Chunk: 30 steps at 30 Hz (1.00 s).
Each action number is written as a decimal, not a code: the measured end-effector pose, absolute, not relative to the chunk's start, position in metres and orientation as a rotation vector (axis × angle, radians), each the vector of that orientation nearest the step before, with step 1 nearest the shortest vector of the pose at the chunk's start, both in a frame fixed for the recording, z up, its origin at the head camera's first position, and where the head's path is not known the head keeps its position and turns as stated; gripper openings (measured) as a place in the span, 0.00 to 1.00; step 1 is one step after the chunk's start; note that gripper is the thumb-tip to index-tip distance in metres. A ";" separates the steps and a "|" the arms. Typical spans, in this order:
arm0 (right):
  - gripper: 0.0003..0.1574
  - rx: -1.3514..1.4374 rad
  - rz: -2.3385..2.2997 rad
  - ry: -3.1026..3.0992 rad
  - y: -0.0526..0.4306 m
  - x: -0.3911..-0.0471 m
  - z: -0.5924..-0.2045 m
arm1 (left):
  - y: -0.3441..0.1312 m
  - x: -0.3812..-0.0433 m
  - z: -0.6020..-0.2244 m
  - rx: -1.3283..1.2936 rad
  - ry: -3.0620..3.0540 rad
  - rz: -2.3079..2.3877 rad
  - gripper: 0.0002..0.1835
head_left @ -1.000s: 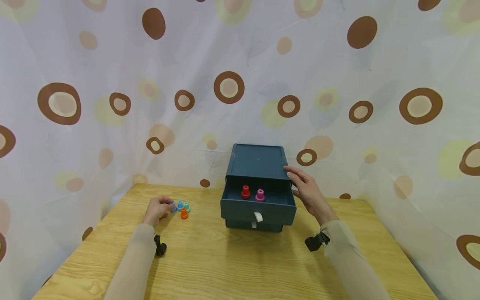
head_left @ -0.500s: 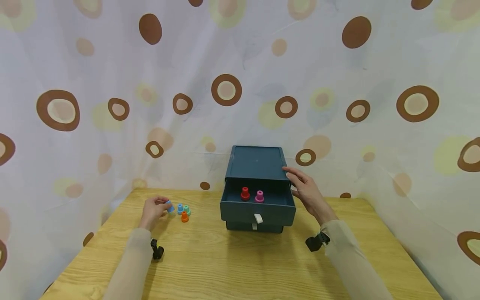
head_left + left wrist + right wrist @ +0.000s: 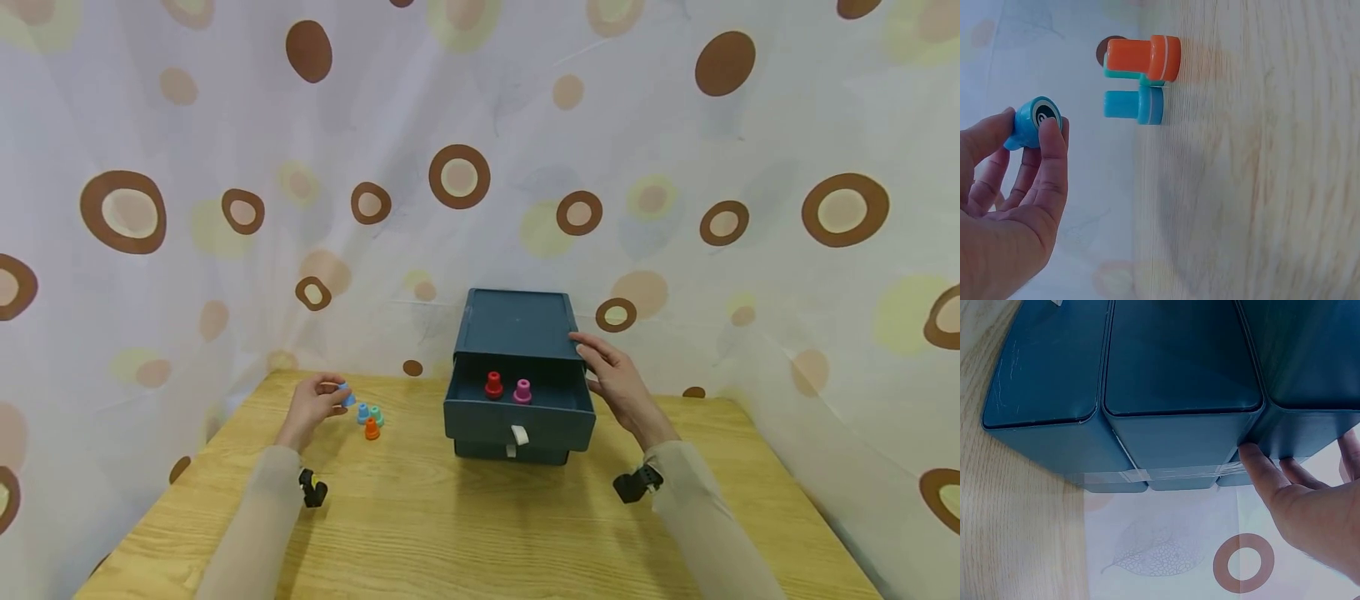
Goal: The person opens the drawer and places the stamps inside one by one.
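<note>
My left hand (image 3: 307,408) pinches a light blue toy stamp (image 3: 1024,128) between thumb and fingers, above the table. In the left wrist view its patterned stamping face is turned partly toward the camera. Close by stand a blue stamp (image 3: 363,415), a green stamp (image 3: 377,416) and an orange stamp (image 3: 372,430). My right hand (image 3: 621,383) rests against the right side of a dark blue drawer cabinet (image 3: 516,323), fingertips at its top edge. The cabinet's upper drawer (image 3: 487,422) is pulled out, with a red stamp (image 3: 493,387) and a pink stamp (image 3: 522,392) inside.
The cabinet stands at the back of a wooden table (image 3: 420,533), against a patterned curtain (image 3: 660,125). White tabs (image 3: 520,434) serve as drawer pulls. Clear tape (image 3: 1175,472) runs across the cabinet's side in the right wrist view.
My left hand has lifted the light blue stamp away from the other stamps and tilted it. My right hand has stayed on the cabinet, and the drawer has not moved.
</note>
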State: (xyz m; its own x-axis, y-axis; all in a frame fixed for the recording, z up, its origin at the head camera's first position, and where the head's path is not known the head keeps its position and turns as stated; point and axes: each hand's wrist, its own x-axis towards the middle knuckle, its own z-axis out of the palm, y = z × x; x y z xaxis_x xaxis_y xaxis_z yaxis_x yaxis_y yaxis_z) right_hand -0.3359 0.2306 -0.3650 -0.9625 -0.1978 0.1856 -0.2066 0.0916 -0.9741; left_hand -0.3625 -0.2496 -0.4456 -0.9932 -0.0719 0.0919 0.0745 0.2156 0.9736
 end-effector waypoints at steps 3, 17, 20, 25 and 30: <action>0.36 0.427 2.077 -2.308 0.231 -0.336 -0.364 | -0.249 -0.364 -0.445 -0.009 -2.359 -1.901 0.17; 0.35 0.410 2.073 -2.322 0.232 -0.333 -0.364 | -0.236 -0.362 -0.431 -0.155 -2.363 -1.835 0.18; 0.35 0.412 2.071 -2.323 0.232 -0.334 -0.366 | -0.231 -0.360 -0.428 -0.208 -2.362 -1.840 0.17; 0.36 0.419 2.059 -2.328 0.232 -0.335 -0.367 | -0.223 -0.359 -0.419 -0.273 -2.361 -1.814 0.17; 0.36 0.421 2.064 -2.323 0.232 -0.336 -0.367 | -0.214 -0.359 -0.410 -0.329 -2.339 -1.784 0.18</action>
